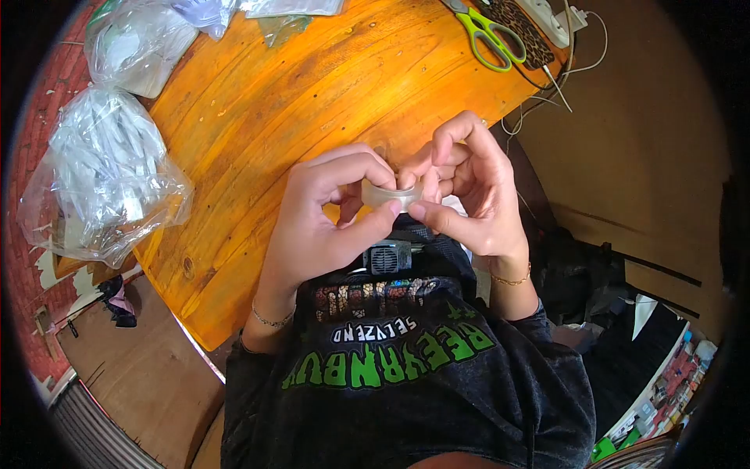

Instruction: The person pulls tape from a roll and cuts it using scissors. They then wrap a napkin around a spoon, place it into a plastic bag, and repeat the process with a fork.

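A small roll of clear tape (388, 192) is held between both hands above the near edge of the orange wooden table (258, 102). My left hand (324, 219) pinches its left side with thumb and forefinger. My right hand (469, 184) grips its right side, the thumb underneath and the fingers curled over the top. Most of the roll is hidden by the fingers.
Clear plastic bags (105, 184) of white pieces lie at the table's left edge, more bags (137, 43) at the far left. Green-handled scissors (492, 39), a leopard-print case (519, 31) and white cables (570, 62) lie at the far right. A small black device (389, 256) hangs on my chest.
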### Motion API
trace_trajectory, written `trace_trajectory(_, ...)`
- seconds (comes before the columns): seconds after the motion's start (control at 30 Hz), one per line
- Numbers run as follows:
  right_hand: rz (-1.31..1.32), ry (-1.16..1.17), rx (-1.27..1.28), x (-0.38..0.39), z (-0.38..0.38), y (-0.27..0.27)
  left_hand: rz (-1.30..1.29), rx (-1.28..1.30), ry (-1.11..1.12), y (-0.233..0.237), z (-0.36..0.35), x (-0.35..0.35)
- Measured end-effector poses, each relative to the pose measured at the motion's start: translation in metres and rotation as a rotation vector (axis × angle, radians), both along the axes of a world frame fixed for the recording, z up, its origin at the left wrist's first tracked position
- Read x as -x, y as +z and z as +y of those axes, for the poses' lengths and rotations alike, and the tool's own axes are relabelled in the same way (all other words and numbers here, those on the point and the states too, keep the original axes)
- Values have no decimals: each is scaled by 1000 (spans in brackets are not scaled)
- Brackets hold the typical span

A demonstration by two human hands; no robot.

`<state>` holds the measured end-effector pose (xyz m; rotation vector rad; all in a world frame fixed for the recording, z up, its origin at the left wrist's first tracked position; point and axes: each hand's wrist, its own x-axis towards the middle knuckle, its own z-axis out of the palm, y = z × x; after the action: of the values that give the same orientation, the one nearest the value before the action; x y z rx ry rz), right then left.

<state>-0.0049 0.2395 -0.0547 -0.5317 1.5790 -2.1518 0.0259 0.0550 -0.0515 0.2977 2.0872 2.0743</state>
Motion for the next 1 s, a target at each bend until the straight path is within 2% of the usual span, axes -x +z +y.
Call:
trace_trajectory(0.27,5,30,7,3,0,-3,-116,-72,-30,3,-5,1)
trace_trajectory(0.47,2,46,67,9,-1,-5,-86,-133,-4,1,-3,0)
trace_trajectory(0.57,-87,76,129,10,0,-5,-154,-193,9,9,-2,-2)
trace_trajectory(0.77,-115,96,147,9,2,-9,-124,-49,-26,9,-3,-2)
trace_trajectory(1.0,-92,117,103,8,2,-10,-229,-113,-22,10,-2,1)
